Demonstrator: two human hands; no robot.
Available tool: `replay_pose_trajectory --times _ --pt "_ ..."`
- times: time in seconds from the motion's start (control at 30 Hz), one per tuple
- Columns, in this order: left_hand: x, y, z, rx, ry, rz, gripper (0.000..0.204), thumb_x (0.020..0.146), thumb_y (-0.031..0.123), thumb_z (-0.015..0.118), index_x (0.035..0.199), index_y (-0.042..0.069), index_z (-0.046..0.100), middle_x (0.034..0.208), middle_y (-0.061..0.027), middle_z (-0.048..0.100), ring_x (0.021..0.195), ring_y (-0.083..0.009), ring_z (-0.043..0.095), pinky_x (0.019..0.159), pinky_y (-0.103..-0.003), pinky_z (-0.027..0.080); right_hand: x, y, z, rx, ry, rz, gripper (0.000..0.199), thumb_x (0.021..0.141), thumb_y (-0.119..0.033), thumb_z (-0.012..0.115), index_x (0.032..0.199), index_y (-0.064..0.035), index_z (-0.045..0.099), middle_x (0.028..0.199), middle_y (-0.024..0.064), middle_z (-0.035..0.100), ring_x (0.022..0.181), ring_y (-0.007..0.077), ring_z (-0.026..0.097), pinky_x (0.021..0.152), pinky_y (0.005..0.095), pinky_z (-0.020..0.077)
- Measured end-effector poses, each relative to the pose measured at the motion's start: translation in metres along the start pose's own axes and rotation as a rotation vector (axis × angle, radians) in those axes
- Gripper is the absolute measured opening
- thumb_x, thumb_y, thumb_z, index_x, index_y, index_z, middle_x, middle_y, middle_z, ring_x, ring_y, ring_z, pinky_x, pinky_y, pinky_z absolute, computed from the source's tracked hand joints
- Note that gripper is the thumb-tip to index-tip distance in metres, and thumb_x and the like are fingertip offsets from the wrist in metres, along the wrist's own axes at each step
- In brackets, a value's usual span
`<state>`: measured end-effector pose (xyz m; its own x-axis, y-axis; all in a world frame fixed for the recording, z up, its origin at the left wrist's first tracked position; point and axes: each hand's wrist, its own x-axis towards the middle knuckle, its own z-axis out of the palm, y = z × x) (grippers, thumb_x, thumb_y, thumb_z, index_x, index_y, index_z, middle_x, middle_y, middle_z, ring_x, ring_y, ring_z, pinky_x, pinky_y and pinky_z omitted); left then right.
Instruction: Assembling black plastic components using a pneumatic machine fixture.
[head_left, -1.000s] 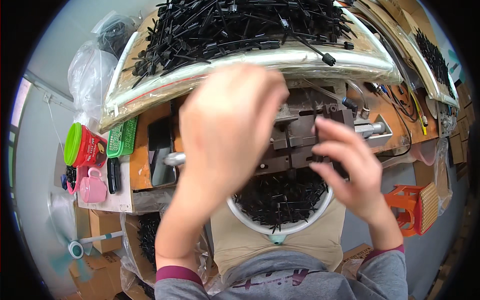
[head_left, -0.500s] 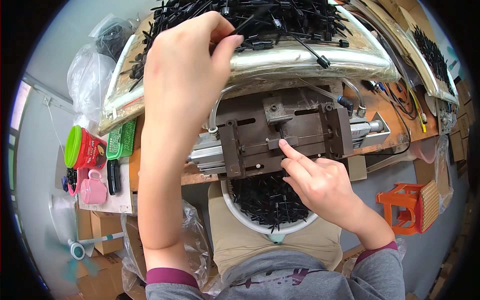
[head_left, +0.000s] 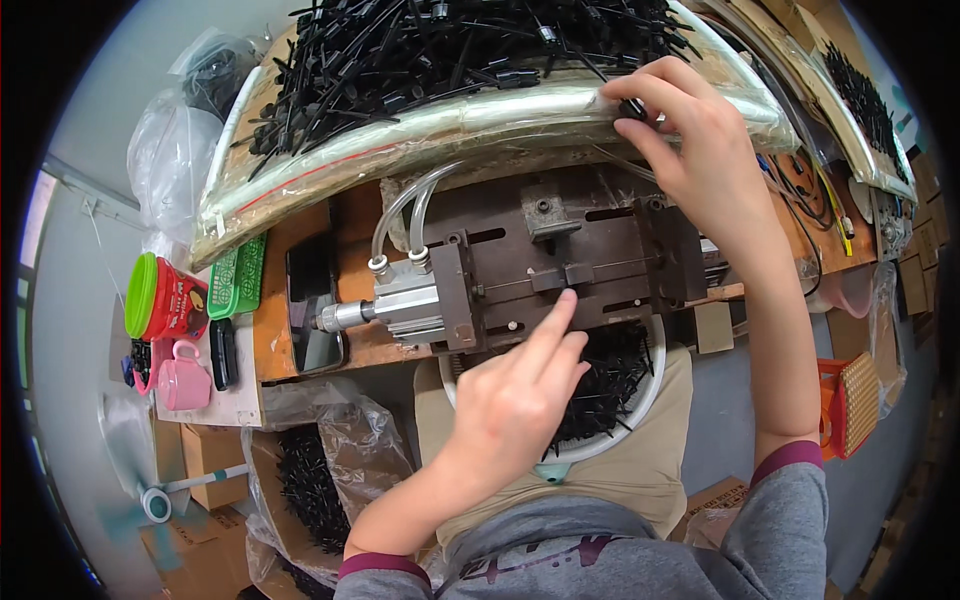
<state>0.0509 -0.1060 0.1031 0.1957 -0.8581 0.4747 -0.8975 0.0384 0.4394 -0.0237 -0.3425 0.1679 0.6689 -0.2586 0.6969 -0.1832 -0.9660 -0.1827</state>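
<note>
Space parted my right hand (head_left: 700,130) from my left hand (head_left: 510,405).
The right pinched a rounded black piece (head_left: 632,108); the left, half-curled, forefinger extended, met (or nearly) a blocky metal fixture (head_left: 577,274).

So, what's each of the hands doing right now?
Left hand: index finger out at the machine; can't tell if the hand holds anything.
Right hand: closed, holding a black part.

Soft, bright light is spreading evenly. Glare is streaking the plastic wrap (head_left: 420,128). The fan (head_left: 156,504) is blurring; outer edges are bending.
</note>
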Motion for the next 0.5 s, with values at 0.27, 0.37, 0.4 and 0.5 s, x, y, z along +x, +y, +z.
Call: replay_pose_trajectory --times 0.27,0.37,0.4,0.5 --pt "0.006 -0.006 0.013 0.240 -0.037 0.002 0.031 0.072 0.014 0.084 0.098 0.004 0.072 0.127 -0.0143 0.069 0.062 -0.0194 0.069 0.056 -0.028 0.055 -0.024 -0.038 -0.018 0.653 -0.248 0.458 0.027 0.079 -0.001 0.082 0.101 0.0026 0.067 0.089 0.0048 0.067 0.069 0.0054 0.063 0.060 0.0204 0.0486" --pt "0.008 -0.002 0.006 0.280 -0.095 -0.012 0.030 0.074 0.016 0.085 0.098 0.005 0.072 0.121 -0.0138 0.072 0.065 -0.0210 0.071 0.058 -0.029 0.056 -0.047 -0.053 -0.022 0.832 -0.150 0.412 0.030 0.077 0.007 0.081 0.103 0.0066 0.066 0.101 0.0101 0.066 0.078 0.0115 0.069 0.068 0.0211 0.0570" --pt "0.013 0.000 0.001 0.203 -0.098 0.000 0.029 0.075 0.017 0.084 0.098 0.005 0.072 0.118 -0.0137 0.072 0.066 -0.0219 0.071 0.059 -0.030 0.056 -0.055 -0.056 -0.028 0.824 -0.135 0.410 0.031 0.078 0.008 0.080 0.105 0.0079 0.066 0.105 0.0122 0.065 0.079 0.0137 0.070 0.071 0.0229 0.0592" --pt "0.039 -0.009 -0.021 0.027 -0.045 0.019 0.026 0.078 0.018 0.084 0.098 0.006 0.072 0.101 -0.0113 0.075 0.072 -0.0247 0.072 0.062 -0.032 0.058 -0.078 -0.061 -0.031 0.467 -0.163 0.172 0.031 0.076 0.006 0.079 0.104 0.0031 0.068 0.114 0.0144 0.063 0.098 0.0230 0.069 0.076 0.0298 0.0596"
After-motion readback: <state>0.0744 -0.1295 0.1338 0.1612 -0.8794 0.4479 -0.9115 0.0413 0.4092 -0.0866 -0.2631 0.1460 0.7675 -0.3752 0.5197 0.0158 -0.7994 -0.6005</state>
